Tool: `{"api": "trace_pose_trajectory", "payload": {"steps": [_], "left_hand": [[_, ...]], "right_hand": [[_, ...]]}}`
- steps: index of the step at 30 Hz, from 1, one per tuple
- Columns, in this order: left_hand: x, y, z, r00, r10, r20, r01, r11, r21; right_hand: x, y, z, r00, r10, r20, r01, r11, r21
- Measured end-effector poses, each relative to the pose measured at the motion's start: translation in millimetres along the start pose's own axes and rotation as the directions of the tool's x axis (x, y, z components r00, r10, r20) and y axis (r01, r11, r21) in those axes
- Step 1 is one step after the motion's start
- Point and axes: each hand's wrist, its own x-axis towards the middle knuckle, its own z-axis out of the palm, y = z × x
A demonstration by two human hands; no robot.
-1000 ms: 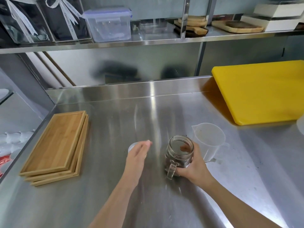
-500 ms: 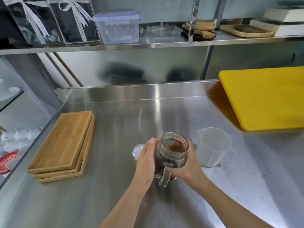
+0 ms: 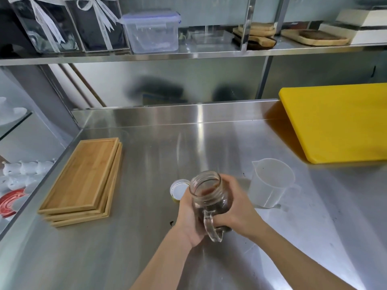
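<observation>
A glass mason jar [image 3: 207,193] with a handle holds dark brown contents and has no lid on. It is tilted a little toward me above the steel counter [image 3: 146,164]. My left hand [image 3: 188,218] cups its left side and my right hand [image 3: 236,212] wraps its right side. The jar's round lid [image 3: 178,190], white inside with a yellow edge, lies upside down on the counter just left of the jar. A clear plastic measuring jug [image 3: 272,183] stands empty to the right, apart from my right hand.
A stack of three wooden trays [image 3: 83,181] lies at the counter's left edge. A yellow cutting board [image 3: 339,122] leans at the back right. The shelf above carries a clear plastic box [image 3: 152,30], ribboned boxes and wooden boards.
My left hand has left the lid on the counter and moved right onto the jar. Both hands now hold the jar, which sits tilted and a little nearer to me.
</observation>
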Motion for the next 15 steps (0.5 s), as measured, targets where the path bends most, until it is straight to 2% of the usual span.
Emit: {"api": "trace_pose_trajectory", "payload": {"steps": [3,5,6,7,8,9,10,11,12,13,15], "left_hand": [[-7.1,6.8,1.0,0.995,-0.038,0.097,0.039,0.999,-0.013],[-9.0,10.9,-1.3,0.995,-0.026,0.1,0.032,0.998,-0.059],[-9.9,13.1,-2.7,0.996,-0.011,0.094,0.021,0.994,-0.108],[-11.2,16.0,-3.1,0.997,0.005,0.083,0.008,0.989,-0.146],[-10.7,18.2,-5.4,0.997,0.023,0.069,-0.011,0.984,-0.18],[-8.1,19.3,-8.6,0.998,0.048,0.045,-0.037,0.976,-0.216],[-5.9,18.3,-8.7,0.997,0.074,0.011,-0.07,0.972,-0.226],[-4.1,16.1,-7.6,0.996,0.089,-0.013,-0.089,0.969,-0.231],[-2.7,13.1,-4.4,0.994,0.105,-0.014,-0.105,0.963,-0.248],[-2.3,9.6,0.8,0.993,0.116,-0.004,-0.113,0.956,-0.272],[0.0,1.8,4.0,0.994,0.109,-0.006,-0.105,0.949,-0.296]], "right_hand": [[5.8,-13.9,-11.4,0.981,0.032,0.193,0.003,0.984,-0.177],[11.4,-23.8,-24.7,0.942,0.072,0.329,0.0,0.976,-0.217],[14.8,-30.5,-31.8,0.946,0.057,0.318,0.007,0.98,-0.197],[17.7,-36.7,-38.4,0.973,-0.007,0.229,0.043,0.988,-0.151],[19.4,-41.0,-42.8,0.994,-0.092,0.051,0.097,0.989,-0.109],[19.8,-42.2,-44.5,0.973,-0.145,-0.179,0.135,0.988,-0.07],[20.7,-40.9,-40.2,0.912,-0.149,-0.383,0.145,0.989,-0.04],[21.5,-36.3,-29.8,0.859,-0.11,-0.5,0.115,0.993,-0.022],[20.6,-32.6,-14.8,0.847,-0.067,-0.528,0.065,0.998,-0.022],[18.0,-28.4,3.6,0.874,-0.045,-0.484,0.017,0.998,-0.063],[14.3,-14.7,29.7,0.945,-0.055,-0.321,-0.001,0.985,-0.172]]}}
